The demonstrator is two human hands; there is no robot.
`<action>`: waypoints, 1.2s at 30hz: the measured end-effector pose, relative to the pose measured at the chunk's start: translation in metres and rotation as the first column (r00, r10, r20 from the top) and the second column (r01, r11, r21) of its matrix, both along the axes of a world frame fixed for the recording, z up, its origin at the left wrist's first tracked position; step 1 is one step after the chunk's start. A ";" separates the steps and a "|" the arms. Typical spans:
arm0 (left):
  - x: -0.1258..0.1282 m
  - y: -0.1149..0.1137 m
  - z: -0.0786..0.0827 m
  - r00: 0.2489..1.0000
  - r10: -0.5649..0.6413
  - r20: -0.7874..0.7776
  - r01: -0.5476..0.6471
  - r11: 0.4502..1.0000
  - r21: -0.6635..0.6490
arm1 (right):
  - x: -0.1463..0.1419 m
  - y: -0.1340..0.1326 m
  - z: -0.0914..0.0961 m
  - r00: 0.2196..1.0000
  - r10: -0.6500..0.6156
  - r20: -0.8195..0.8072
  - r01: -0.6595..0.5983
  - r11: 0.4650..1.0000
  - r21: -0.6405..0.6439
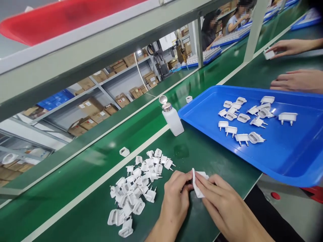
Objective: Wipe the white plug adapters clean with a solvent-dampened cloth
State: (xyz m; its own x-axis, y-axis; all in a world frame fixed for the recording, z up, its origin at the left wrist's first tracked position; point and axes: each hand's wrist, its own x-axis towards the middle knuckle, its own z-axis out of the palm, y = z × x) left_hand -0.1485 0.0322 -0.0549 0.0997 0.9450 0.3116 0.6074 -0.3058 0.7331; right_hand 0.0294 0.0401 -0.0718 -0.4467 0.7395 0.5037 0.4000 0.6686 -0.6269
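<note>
My left hand [175,196] and my right hand [222,201] meet low in the middle of the view over the green belt. My right hand pinches a small white cloth [198,183], its fingers pressed along it. My left hand's fingers curl closed against the cloth's left edge; what they hold under it is hidden. A heap of several white plug adapters [138,188] lies just left of my left hand.
A white dispenser bottle [173,119] with a metal cap stands beyond my hands. To the right, a blue tray [290,158] holds several white adapters. Another person's hands [297,80] work at the far right. Single adapters [124,152] lie on the belt.
</note>
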 end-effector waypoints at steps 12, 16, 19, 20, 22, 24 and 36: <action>0.002 -0.005 -0.002 1.000 -0.010 -0.006 0.010 0.999 0.050 | -0.002 0.012 0.021 0.997 0.072 0.019 -0.067 0.975 -0.210; 0.003 -0.006 -0.001 1.000 -0.018 -0.008 0.019 0.995 0.095 | -0.002 -0.007 0.002 0.995 0.062 0.082 -0.059 0.997 -0.049; 0.001 -0.004 -0.001 1.000 -0.008 -0.021 0.011 0.993 0.121 | 0.001 -0.018 0.002 0.986 0.029 0.163 -0.037 0.998 0.044; 0.000 -0.004 -0.001 1.000 -0.004 -0.026 0.007 0.992 0.128 | 0.004 -0.021 0.006 0.983 0.039 0.177 -0.044 0.999 0.025; -0.002 -0.003 -0.001 0.999 0.006 -0.035 -0.002 0.992 0.127 | 0.015 -0.024 0.020 0.985 0.096 0.147 -0.082 0.992 -0.098; -0.003 -0.002 -0.001 0.999 0.031 -0.038 -0.027 0.995 0.094 | 0.031 -0.024 0.034 0.995 0.092 0.027 -0.083 0.968 -0.239; 0.018 0.001 0.049 0.982 0.187 -0.003 -0.158 0.821 -0.548 | 0.070 -0.005 0.044 0.911 -0.355 -0.211 0.247 0.877 -0.411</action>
State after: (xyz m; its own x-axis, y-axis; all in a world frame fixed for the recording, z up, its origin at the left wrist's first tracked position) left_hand -0.1308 0.0330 -0.0062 -0.0826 0.9628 -0.2574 0.5718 0.2574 0.7790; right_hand 0.0995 0.0349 -0.0283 -0.0573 0.9699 0.2366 0.3217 0.2423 -0.9153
